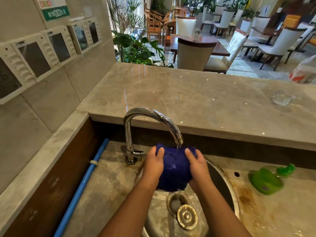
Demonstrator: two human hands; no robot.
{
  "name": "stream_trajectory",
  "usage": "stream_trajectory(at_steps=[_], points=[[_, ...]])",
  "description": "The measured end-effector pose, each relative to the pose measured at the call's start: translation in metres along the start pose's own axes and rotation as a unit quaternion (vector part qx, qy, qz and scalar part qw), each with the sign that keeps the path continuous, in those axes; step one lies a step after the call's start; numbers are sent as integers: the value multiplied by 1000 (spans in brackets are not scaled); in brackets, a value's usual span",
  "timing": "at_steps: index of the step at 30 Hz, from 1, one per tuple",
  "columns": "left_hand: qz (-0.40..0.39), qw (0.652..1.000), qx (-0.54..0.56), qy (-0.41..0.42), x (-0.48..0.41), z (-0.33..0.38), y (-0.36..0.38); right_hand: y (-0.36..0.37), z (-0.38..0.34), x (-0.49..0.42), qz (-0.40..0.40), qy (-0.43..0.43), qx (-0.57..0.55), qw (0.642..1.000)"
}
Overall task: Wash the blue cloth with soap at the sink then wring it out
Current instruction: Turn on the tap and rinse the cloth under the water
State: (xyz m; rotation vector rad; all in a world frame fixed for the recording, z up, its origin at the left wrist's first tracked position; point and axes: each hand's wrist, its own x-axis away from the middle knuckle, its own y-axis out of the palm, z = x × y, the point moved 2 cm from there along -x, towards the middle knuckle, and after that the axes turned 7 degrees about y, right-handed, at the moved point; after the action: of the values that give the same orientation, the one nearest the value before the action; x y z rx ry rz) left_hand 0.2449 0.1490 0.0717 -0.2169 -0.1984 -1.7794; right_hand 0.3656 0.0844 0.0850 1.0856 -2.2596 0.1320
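Note:
The blue cloth [175, 168] hangs bunched over the round steel sink [222, 178], right under the spout of the chrome tap [153, 117]. A thin stream of water runs from the spout onto the cloth's top edge. My left hand [153, 164] grips the cloth's left side, thumb over the front. My right hand [198, 168] grips its right side the same way. A green soap bottle [266, 178] lies on its side on the wet counter to the right of the sink.
The sink drain [176, 202] is open, its metal plug [187, 216] lying beside it. A blue pipe [82, 187] runs along the left. A raised marble ledge [188, 93] behind the tap holds a clear glass [281, 98] and a plastic bag [304, 72].

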Motion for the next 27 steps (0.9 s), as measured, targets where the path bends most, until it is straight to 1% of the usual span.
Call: stream_trajectory(at_steps=[1,3,4,5,7,8,10,12,13,14,16,17,18,20,21,22,24,25,27], points=[[15,1000,-9,1,-2,-3,1,4,-5,5,11,-71,55,996],[34,999,-13,-6,-3,-6,7,14,-6,17,0,-183,153,971],[37,999,3,-27,-2,-7,11,21,-4,22,-16,-211,187,959],[31,997,45,-58,-2,-8,15,27,1,23,-28,-224,220,949],[6,978,161,-134,5,-9,23,35,9,15,-13,-240,281,929],[-8,971,188,-150,9,-8,26,35,11,9,10,-240,295,925],[-37,977,168,-128,18,-8,29,27,13,-10,49,-200,271,940],[-57,986,133,-88,22,-10,29,17,16,-25,64,-150,236,958],[-69,989,116,-65,21,-11,28,14,18,-28,72,-139,228,961],[-81,990,104,-49,18,-13,26,11,19,-28,84,-142,216,962],[-93,991,93,-30,8,-18,21,10,18,-16,113,-178,187,960],[-81,993,87,-26,3,-18,19,11,19,-7,114,-206,172,957],[-53,996,68,-25,-4,-18,15,13,19,2,99,-235,160,954],[17,998,51,-36,-13,-17,10,22,21,20,44,-279,165,945],[35,997,59,-45,-17,-18,11,29,23,24,18,-293,185,938],[37,992,91,-82,-15,-16,12,35,25,25,3,-304,209,929],[20,973,153,-172,-10,-18,18,42,27,18,15,-312,254,915],[10,969,159,-190,-10,-23,21,43,27,11,30,-309,279,909],[3,975,125,-183,-3,-24,22,39,28,-4,57,-289,317,902]])
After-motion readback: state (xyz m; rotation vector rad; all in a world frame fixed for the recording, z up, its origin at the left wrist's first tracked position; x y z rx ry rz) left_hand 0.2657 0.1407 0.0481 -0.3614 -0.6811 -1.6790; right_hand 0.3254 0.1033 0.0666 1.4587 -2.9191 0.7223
